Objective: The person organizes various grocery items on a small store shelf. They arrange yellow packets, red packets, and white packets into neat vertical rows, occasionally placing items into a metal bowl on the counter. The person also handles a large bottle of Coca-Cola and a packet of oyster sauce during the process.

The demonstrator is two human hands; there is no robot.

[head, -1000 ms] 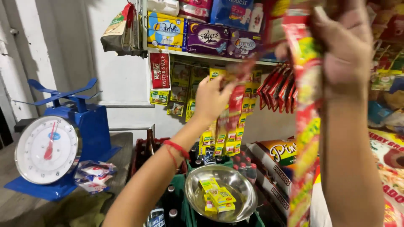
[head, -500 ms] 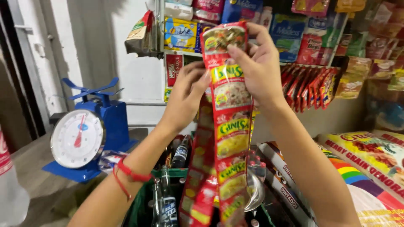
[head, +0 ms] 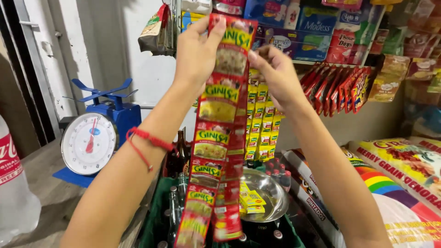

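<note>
A long red strip of seasoning sachets [head: 216, 138] with green and yellow labels hangs down the middle. Left of it stands a blue weighing scale [head: 98, 133]; behind it hang yellow sachet strips [head: 262, 124]. The left hand [head: 195, 55] has its fingers clamped on the strip's top; the right hand [head: 275, 76] pinches its right edge.

Both arms raised, hands up at head height

Left hand [head: 196, 53] pinches with thumb and fingertips closed, a red cord around its wrist — right hand [head: 275, 76] sits just beside it, slightly lower, fingers curled in a grip, forearm angled upward.
</note>
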